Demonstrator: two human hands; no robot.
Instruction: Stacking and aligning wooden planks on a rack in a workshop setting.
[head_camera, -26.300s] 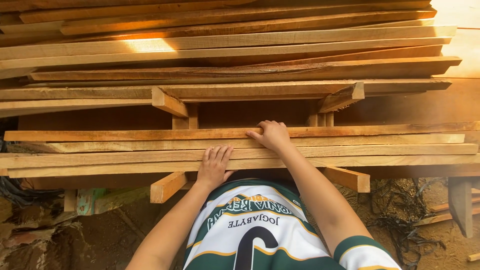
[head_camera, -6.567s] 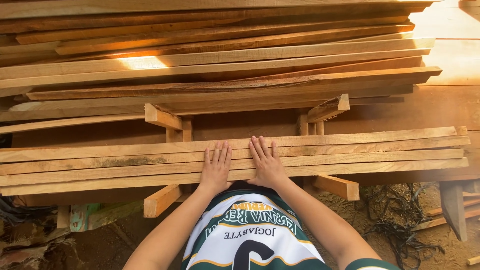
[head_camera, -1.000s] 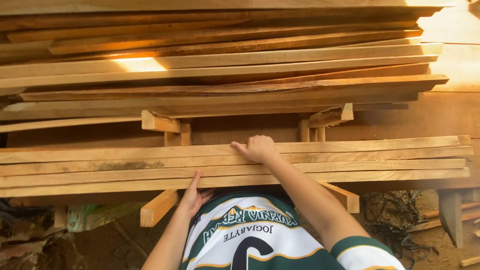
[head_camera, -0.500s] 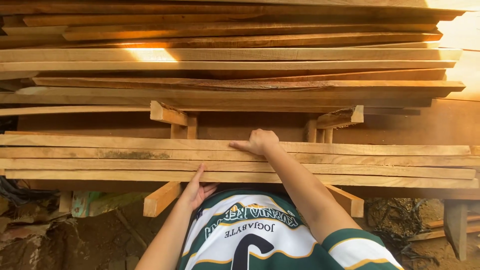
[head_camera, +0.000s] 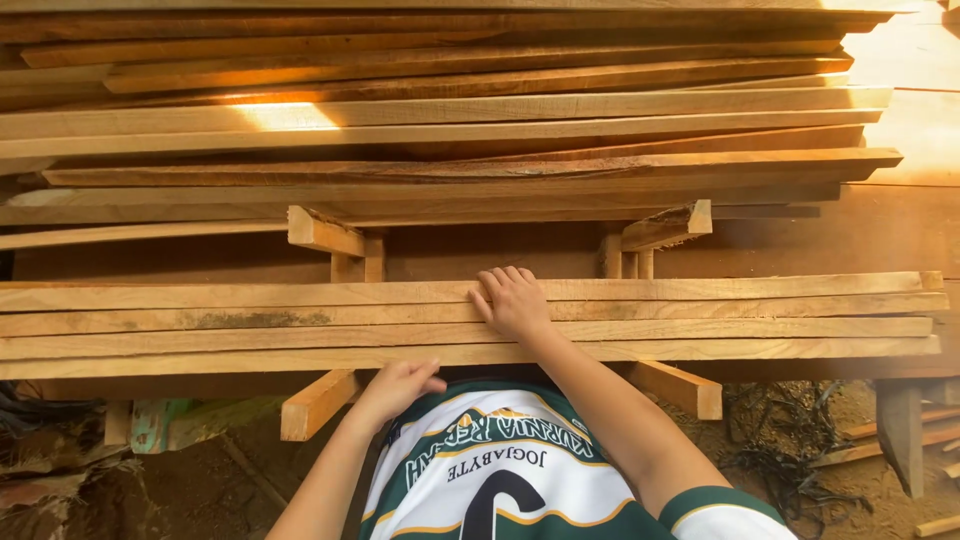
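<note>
Planks (head_camera: 700, 320) lie under the right hand (head_camera: 512, 300) — left hand (head_camera: 398, 385) below their near edge.

left hand (head_camera: 397, 384) fingers curl under nearest plank (head_camera: 700, 350), hidden; planks' left ends cut off

Warm daylight falls from my upper right, glaring on the pale flat wooden board (head_camera: 915, 120) there and streaking a bright patch across the stacked long timber planks (head_camera: 280, 112). Deep shadow fills the gap beneath that stack and the ground below me. The view is sharp, with the planks bowing slightly toward the edges.
</note>
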